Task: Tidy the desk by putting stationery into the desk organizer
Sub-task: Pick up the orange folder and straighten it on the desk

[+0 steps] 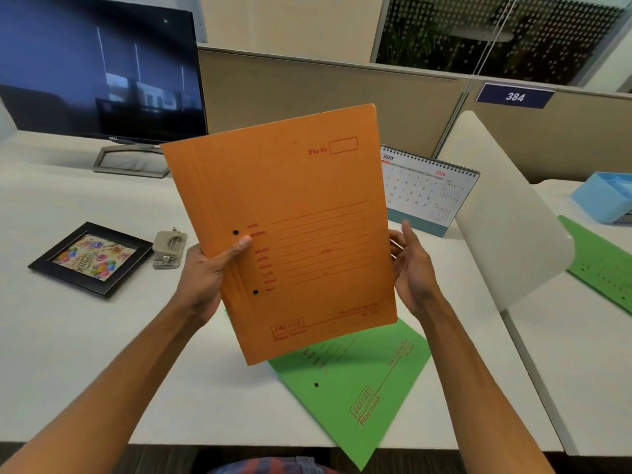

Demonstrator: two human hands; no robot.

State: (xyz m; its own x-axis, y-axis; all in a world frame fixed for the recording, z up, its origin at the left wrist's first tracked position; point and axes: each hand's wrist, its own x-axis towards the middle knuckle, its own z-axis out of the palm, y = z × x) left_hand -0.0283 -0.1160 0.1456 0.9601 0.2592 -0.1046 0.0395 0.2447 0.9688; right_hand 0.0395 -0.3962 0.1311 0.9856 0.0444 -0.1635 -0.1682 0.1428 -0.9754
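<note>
While the orange file (290, 230) is held upright above the counter's (85, 354) front edge, pinched at its spine by the left hand (208, 271), the right hand's (412, 268) spread fingers should be closed on its free edge before it is carried toward the blue organizer (603, 196) at the far right.

One head-worn wide-angle view looks forward and down, close over the white desk (85, 336) from its near edge.
</note>
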